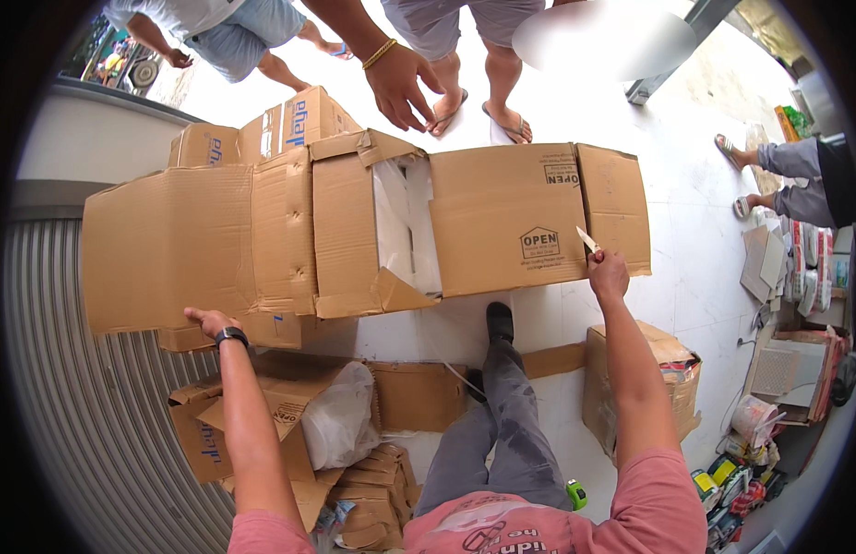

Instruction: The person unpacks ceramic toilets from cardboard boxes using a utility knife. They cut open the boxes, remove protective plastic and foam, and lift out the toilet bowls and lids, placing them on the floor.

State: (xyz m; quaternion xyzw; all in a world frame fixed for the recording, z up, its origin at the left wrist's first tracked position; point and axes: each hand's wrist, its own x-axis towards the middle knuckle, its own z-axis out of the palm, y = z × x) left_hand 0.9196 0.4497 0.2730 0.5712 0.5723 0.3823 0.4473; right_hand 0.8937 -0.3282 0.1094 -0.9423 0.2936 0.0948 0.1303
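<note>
A long cardboard box [345, 228] lies before me with its flaps spread to both sides. Through its opening shows white foam or plastic wrapping [403, 221]. My left hand [216, 323] grips the near edge of the left cardboard flap [168, 242], its thumb on top and the other fingers mostly hidden. In my right hand [608, 272] is a small knife [588, 239], its blade out and pointing away from me, over the right flap [507, 221]. The outer panel [616, 208] of that flap runs beside and beneath the hand.
Another person's hand [403, 86] with a bracelet hangs over the box's far side. More cartons [289, 128] stand behind. An opened carton [261, 408] with a plastic-wrapped white item [341, 415] sits at lower left, a taped carton [642, 374] at right, a green tape measure [576, 494] near my leg.
</note>
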